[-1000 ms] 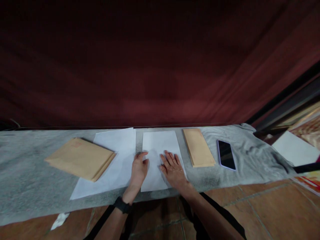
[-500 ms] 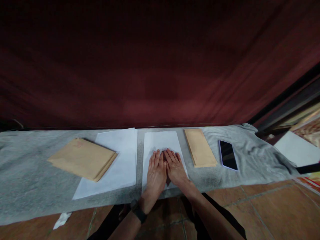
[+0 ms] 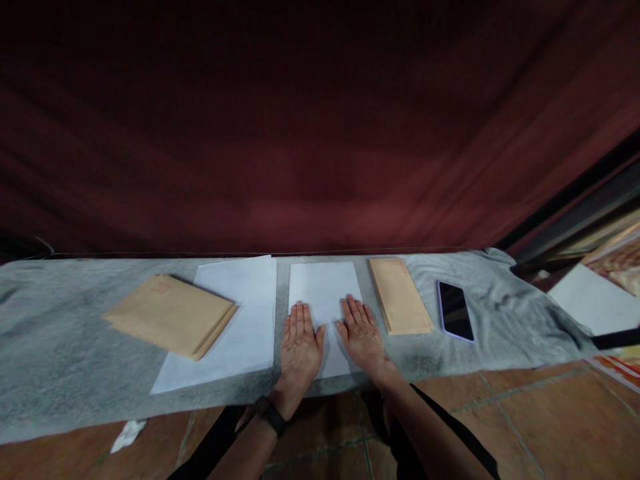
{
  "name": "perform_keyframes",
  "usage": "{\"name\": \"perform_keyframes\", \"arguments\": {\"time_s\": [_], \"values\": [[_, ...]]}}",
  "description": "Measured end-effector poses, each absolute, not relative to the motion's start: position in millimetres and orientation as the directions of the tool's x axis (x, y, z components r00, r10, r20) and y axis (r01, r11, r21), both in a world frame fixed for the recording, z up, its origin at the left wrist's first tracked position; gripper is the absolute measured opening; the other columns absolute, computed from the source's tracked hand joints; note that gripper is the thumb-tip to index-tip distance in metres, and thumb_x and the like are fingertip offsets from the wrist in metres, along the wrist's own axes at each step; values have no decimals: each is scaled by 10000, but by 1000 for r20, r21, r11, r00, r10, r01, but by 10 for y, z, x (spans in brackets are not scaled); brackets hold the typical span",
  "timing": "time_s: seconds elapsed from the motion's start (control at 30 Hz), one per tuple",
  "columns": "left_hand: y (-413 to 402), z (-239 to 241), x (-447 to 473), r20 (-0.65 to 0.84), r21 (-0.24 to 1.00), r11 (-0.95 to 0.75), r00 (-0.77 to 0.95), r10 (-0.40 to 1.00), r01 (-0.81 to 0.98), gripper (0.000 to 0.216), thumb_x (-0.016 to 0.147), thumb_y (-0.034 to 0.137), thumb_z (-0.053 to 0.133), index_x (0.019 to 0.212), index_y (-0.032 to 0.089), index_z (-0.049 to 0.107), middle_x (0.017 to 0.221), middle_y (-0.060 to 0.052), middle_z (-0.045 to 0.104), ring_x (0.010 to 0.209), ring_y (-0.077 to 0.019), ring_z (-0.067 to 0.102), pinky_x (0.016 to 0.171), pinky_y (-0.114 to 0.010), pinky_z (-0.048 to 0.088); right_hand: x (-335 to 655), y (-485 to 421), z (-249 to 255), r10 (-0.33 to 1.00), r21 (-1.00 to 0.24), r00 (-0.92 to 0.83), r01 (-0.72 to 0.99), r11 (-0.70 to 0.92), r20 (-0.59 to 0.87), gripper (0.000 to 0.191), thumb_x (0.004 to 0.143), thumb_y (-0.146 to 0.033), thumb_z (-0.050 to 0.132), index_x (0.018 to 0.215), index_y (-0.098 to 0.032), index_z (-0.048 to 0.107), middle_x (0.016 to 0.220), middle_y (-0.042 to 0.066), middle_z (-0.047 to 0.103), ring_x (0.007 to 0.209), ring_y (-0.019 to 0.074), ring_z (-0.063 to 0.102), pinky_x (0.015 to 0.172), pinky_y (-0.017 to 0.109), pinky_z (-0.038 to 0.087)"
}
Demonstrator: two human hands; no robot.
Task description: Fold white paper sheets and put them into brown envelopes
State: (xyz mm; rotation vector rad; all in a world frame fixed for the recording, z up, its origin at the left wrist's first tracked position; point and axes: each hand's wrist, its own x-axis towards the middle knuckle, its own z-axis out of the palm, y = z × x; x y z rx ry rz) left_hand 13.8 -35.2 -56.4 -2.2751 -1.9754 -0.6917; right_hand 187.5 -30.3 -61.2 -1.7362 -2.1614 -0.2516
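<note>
A white sheet of paper (image 3: 324, 287) lies on a grey cloth (image 3: 60, 347) in front of me. My left hand (image 3: 300, 343) rests flat on the sheet's left edge, fingers stretched out, with a black watch on its wrist. My right hand (image 3: 361, 333) lies flat on the sheet's right side, fingers apart. Neither hand holds anything. A larger white sheet (image 3: 240, 313) lies just left of the hands. A narrow brown envelope (image 3: 400, 295) lies just right of them.
A stack of brown envelopes (image 3: 170, 315) sits on the left, partly over the larger sheet. A phone (image 3: 454, 310) lies face up right of the narrow envelope. A dark red curtain (image 3: 320, 133) hangs behind. Terracotta floor tiles (image 3: 525, 413) lie below, with a paper scrap (image 3: 127, 435).
My left hand moved from the sheet's left edge onto the sheet beside my right hand. Both hands then slid apart toward the sheet's two sides.
</note>
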Motion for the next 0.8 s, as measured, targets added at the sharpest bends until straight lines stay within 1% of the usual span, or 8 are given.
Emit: {"name": "perform_keyframes", "arguments": {"time_s": [0.17,0.27,0.37,0.43,0.5,0.6,0.7,0.8], "values": [[-419,-524,44,381,229,-180,82,921,957,619,1025,349,346,1500,-45,388,1541,-283,428,1468,-363,382,1184,-538,358,2056,-338,-586,910,-80,-147,978,192,386,618,1064,-393,360,1599,-99,258,1583,159,413,1458,283,406,1197,481,323],[-486,-460,74,408,215,-197,95,908,957,613,1022,317,351,1535,-19,334,1565,-271,397,1497,-351,331,1199,-551,333,2020,-392,-508,919,-121,-121,976,178,376,597,1068,-357,337,1598,-96,255,1591,166,398,1470,294,385,1202,509,313],[-570,-459,165,390,187,-291,201,898,938,609,1006,249,349,1574,42,274,1598,-215,373,1522,-306,284,1220,-529,313,1861,-485,-441,913,-174,-232,937,302,335,581,1065,-333,330,1600,-120,257,1624,129,346,1502,257,331,1225,476,297],[-617,-504,216,357,173,-345,267,895,923,618,976,169,330,1582,67,264,1598,-189,387,1519,-278,294,1220,-506,324,1754,-551,-432,898,-206,-312,900,384,310,565,1064,-321,326,1595,-134,276,1622,111,356,1507,225,323,1232,448,299],[-646,-556,229,337,170,-363,292,895,916,629,950,124,322,1575,74,287,1594,-178,399,1515,-266,305,1220,-490,330,1706,-600,-443,891,-215,-342,885,412,299,548,1065,-324,332,1580,-139,318,1607,105,388,1495,212,345,1235,438,298],[-658,-594,175,340,181,-355,281,898,917,590,981,198,351,1556,65,334,1596,-185,391,1515,-272,305,1219,-482,335,1772,-626,-463,892,-197,-335,894,402,303,544,1064,-359,365,1564,-145,359,1601,104,399,1483,221,369,1233,436,295],[-663,-575,74,350,184,-336,258,900,924,597,1009,313,384,1547,57,349,1592,-203,387,1508,-295,321,1204,-497,357,1930,-618,-468,897,-172,-314,910,378,311,569,1058,-381,396,1570,-138,346,1608,117,382,1489,237,359,1229,435,294],[-689,-557,-38,361,162,-319,245,900,934,611,1018,360,387,1543,50,353,1589,-214,386,1497,-315,341,1190,-510,371,2075,-622,-488,899,-153,-299,920,360,319,592,1055,-396,407,1573,-118,334,1609,128,377,1491,242,355,1234,432,283]]}}
